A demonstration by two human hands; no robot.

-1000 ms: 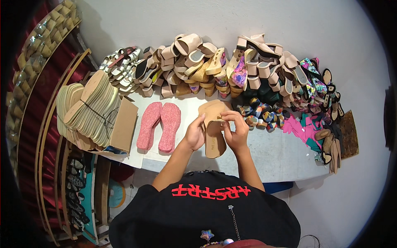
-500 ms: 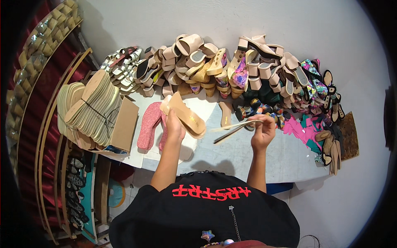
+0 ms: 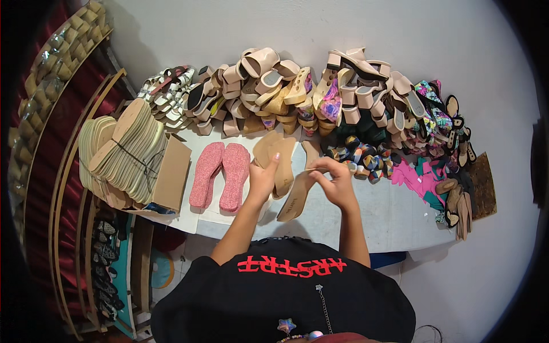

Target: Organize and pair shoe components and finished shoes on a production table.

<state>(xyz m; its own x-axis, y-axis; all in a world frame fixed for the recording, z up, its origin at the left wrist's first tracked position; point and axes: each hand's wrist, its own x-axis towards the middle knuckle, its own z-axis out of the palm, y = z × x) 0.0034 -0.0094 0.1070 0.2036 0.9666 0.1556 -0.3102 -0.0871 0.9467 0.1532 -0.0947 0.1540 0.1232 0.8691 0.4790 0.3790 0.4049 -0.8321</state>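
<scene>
My left hand [image 3: 263,180] is closed around a few tan shoe insoles [image 3: 283,168], fanned out over the table with the thumb on top. Between the thumb and fingers of my right hand [image 3: 337,186], a tan insole with dark lettering [image 3: 294,200] is pinched at one end and slants down toward me. Behind it, another tan insole [image 3: 311,150] lies on the table, partly covered by the hand. To the left of my left hand rest pink speckled soles [image 3: 234,177], arranged in two groups side by side.
A cardboard box [image 3: 172,174] and a tied stack of pale insoles [image 3: 128,148] stand at the left. Heaped sandals [image 3: 263,86] line the wall. Multicoloured patterned shoe pieces [image 3: 363,157], pink scraps [image 3: 414,177] and a brown board [image 3: 482,186] lie to the right.
My right hand has moved left, and its insole now hangs lower with its lettering showing. The insoles in my left hand have swung rightward, uncovering the pink soles.
</scene>
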